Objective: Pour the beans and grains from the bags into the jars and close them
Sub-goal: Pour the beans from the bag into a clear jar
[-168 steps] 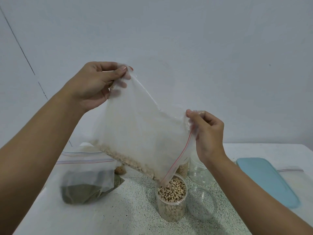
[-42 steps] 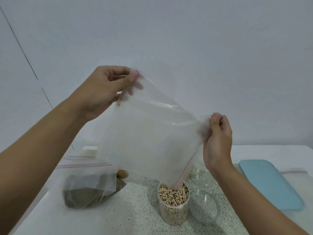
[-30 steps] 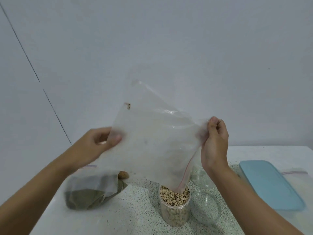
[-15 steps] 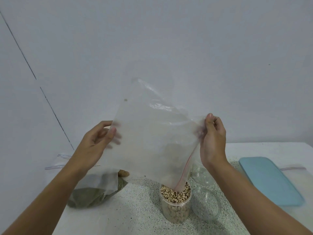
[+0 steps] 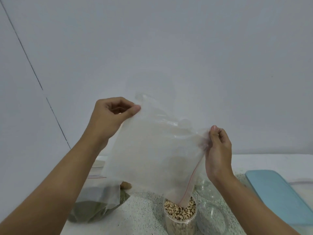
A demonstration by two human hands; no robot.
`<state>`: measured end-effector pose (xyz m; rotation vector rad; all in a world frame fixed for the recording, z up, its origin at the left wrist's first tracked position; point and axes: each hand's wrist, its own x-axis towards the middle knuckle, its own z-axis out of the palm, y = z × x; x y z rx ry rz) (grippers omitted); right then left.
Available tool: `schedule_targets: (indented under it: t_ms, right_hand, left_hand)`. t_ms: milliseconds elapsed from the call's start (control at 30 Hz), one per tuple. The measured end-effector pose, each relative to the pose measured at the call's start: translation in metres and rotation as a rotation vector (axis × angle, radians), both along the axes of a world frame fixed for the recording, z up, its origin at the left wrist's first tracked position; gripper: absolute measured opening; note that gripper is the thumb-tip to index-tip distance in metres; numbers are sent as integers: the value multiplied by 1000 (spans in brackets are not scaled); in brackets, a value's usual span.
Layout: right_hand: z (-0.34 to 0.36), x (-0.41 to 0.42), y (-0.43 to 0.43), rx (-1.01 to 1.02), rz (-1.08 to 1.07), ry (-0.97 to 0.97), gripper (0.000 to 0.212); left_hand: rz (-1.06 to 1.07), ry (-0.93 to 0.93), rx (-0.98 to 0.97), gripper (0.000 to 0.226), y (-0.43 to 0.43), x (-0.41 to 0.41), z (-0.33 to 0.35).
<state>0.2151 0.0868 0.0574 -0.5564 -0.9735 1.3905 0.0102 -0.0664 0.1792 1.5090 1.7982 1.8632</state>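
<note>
An empty clear zip bag [image 5: 152,153] hangs tilted above the table, its red-striped mouth dipping into a clear jar [image 5: 179,216] full of pale black-eyed beans. My left hand [image 5: 111,116] pinches the bag's raised bottom corner. My right hand [image 5: 217,150] pinches the edge near the zip. Two empty clear jars stand to the right of the filled one, a near one [image 5: 212,221] and a farther one [image 5: 205,189]. A bag of green grains [image 5: 94,207] lies at the left.
A light blue lid or board [image 5: 277,195] lies at the right on the speckled table [image 5: 144,209], with another zip bag's edge beside it. More zip bags lie behind my left forearm. A small brown lump [image 5: 125,184] sits behind the green bag. A plain wall stands behind the table.
The beans have run out of the bag into the jar. My left hand let go of the top corner, dropped lower along the bag, and now pinches the corner again, higher up.
</note>
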Motion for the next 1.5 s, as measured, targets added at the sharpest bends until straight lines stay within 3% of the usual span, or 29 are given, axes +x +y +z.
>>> schedule_targets:
  t_ms: [300, 500, 600, 700, 767, 867, 1000, 1233, 1500]
  right_hand:
    - [2, 2, 3, 2, -6, 16, 33]
    - [0, 1, 6, -3, -3, 20, 33]
    - [-1, 3, 5, -6, 2, 29, 33]
    - [6, 6, 8, 2, 12, 66, 33]
    - [7, 6, 13, 7, 2, 75, 33]
    - [-2, 8, 19, -74, -8, 73, 33]
    - [3, 4, 23, -66, -23, 79, 34]
    - [-7, 4, 19, -57, -35, 40, 32]
    - [10, 12, 13, -53, 37, 196, 30]
  left_hand:
    - [-134, 48, -49, 22, 0, 0, 0]
    - [-159, 115, -254, 46, -17, -15, -40]
    - [-59, 142, -323, 37, -25, -21, -69]
    - [51, 126, -168, 15, -24, -17, -68]
    - [39, 167, -71, 19, -20, -9, -58]
    - [-41, 375, -75, 38, -15, 4, -49]
    - [-23, 512, -52, 39, -6, 12, -34]
    - [-61, 431, -95, 46, 4, 23, -52]
    - [-19, 357, -23, 43, 6, 26, -58]
